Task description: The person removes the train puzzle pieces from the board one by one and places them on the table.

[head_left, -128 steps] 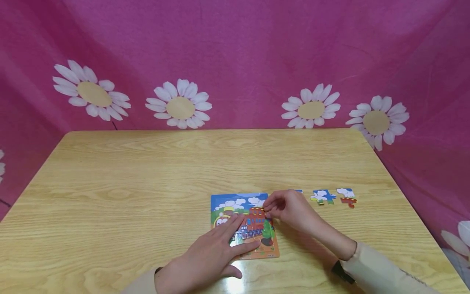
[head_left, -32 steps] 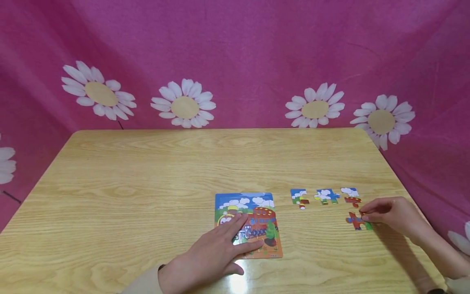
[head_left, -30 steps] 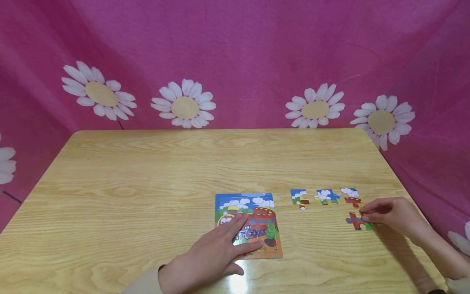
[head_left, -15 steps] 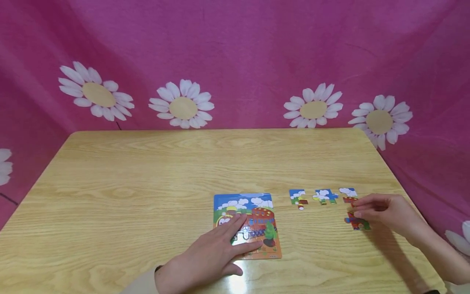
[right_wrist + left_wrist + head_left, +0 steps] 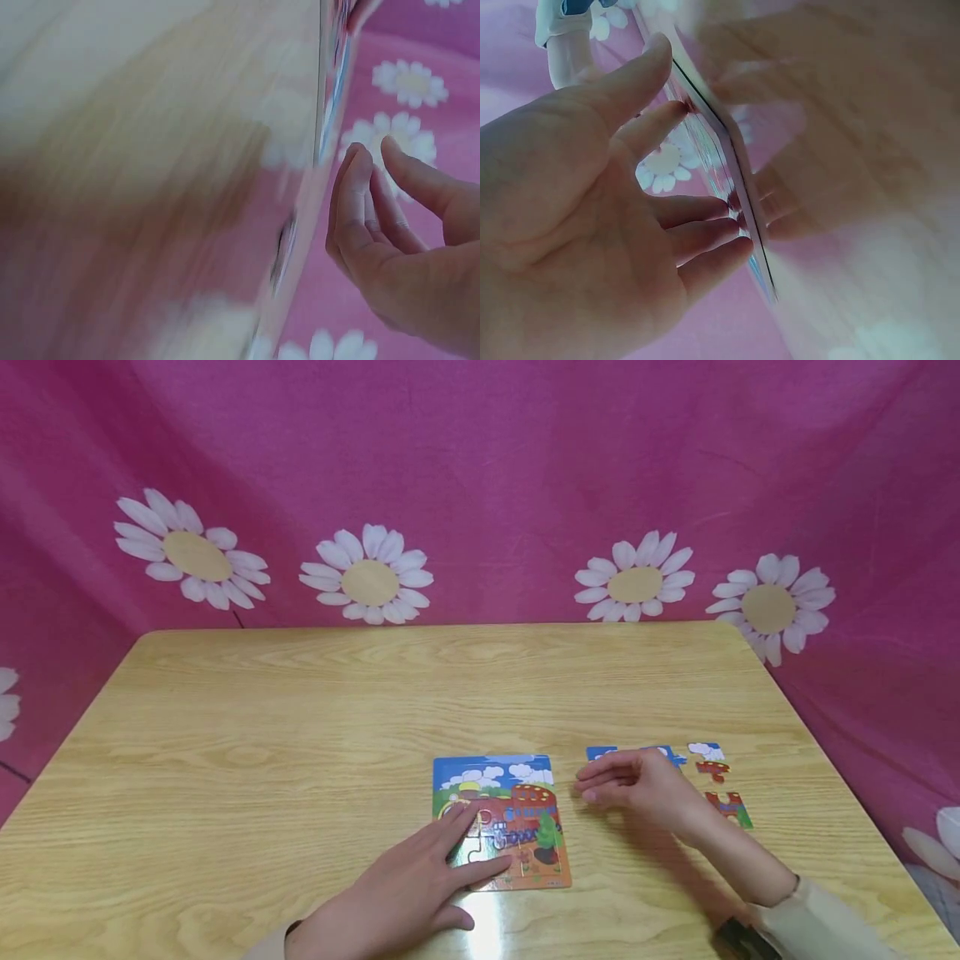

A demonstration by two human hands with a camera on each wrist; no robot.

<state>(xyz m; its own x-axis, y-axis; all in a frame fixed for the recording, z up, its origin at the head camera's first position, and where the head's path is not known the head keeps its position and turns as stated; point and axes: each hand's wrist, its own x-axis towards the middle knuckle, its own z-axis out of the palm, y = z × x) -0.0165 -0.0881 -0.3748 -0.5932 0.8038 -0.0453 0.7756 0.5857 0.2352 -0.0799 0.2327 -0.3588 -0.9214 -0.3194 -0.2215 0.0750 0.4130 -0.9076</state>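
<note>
A picture puzzle board (image 5: 534, 793) with a red cartoon vehicle, tree and clouds lies flat before me. Spread across its lower left, the straight fingers of my left hand (image 5: 405, 881) rest on it and hide part of the picture. From the side, the left wrist view shows this hand's fingertips touching the thin board (image 5: 739, 172). To the right of the board hovers my right hand (image 5: 652, 789), thumb and fingers slightly bent. A gap shows between thumb and fingertips in the right wrist view, where the right hand (image 5: 405, 225) holds nothing.
Loose jigsaw pieces lie on the wooden table (image 5: 300, 735): a blue one (image 5: 600, 752) and a sky one (image 5: 673, 754), both partly behind the right hand, a cloud-and-red one (image 5: 707, 751), and a red-and-green one (image 5: 733, 807). A pink flowered cloth (image 5: 480, 485) hangs behind.
My right hand has left the red-and-green piece at the far right and moved left toward the board. My left hand has slid slightly left and down, uncovering more of the picture.
</note>
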